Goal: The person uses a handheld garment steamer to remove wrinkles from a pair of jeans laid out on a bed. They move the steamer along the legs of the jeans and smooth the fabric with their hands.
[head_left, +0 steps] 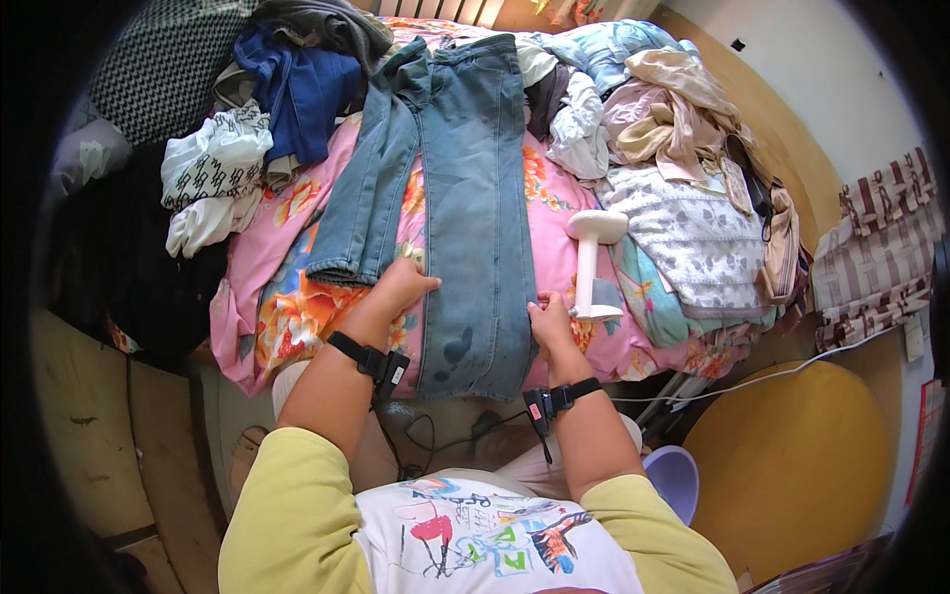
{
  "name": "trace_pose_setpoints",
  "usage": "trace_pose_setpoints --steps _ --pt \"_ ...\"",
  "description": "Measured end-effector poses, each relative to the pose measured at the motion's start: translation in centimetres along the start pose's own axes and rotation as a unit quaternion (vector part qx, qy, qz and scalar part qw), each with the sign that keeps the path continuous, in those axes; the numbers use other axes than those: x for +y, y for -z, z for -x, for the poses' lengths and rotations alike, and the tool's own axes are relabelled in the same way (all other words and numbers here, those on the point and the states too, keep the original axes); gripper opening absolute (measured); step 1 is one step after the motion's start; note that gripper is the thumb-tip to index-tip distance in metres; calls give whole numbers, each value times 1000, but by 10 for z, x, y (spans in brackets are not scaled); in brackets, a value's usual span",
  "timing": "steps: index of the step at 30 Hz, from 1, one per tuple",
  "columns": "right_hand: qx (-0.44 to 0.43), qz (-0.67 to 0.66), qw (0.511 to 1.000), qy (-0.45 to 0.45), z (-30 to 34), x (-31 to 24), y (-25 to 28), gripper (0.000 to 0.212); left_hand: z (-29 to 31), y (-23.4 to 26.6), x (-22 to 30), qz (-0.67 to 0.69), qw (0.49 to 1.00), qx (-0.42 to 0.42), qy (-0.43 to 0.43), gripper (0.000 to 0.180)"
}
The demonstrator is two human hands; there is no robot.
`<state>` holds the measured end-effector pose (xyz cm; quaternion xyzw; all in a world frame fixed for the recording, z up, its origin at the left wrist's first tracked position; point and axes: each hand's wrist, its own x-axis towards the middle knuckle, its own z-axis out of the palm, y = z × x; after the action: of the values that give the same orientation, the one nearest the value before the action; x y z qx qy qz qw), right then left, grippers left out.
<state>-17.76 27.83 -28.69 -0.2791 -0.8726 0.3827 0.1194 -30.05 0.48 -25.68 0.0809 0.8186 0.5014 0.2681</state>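
Note:
A pair of blue-grey jeans [470,198] lies on the bed, waistband at the far end. One leg is stretched straight toward me; the other angles off to the left, its hem higher up. My left hand [401,285] is closed on the inner edge of the straight leg. Across from it, my right hand [550,323] pinches the outer edge of the same leg. Dark wet-looking spots mark the cloth near the hem. Just right of my right hand, a white handheld garment steamer [588,262] rests on the pink flowered bedspread [287,297].
Piled clothes, including a blue garment [297,94] and a white patterned one [218,158], lie at left. More clothing [673,129] and a grey-white patterned cloth [693,238] fill the right side. A white cord [762,376] crosses above a yellow round board [792,455] and purple basin [673,480].

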Motion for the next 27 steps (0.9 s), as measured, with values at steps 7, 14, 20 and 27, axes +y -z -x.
trace_pose_setpoints --steps 7,14,20,27 --pt "-3 77 997 18 4 -4 5 26 9 0 8 -73 997 -5 3 34" --pt "0 87 996 21 11 5 17 29 22 -12 7 -48 999 -20 2 36" --pt "-16 58 998 27 42 0 13 29 45 -11 -13 -33 999 4 10 33" --pt "-20 17 999 30 69 20 14 27 68 -27 -20 -82 996 14 8 32"
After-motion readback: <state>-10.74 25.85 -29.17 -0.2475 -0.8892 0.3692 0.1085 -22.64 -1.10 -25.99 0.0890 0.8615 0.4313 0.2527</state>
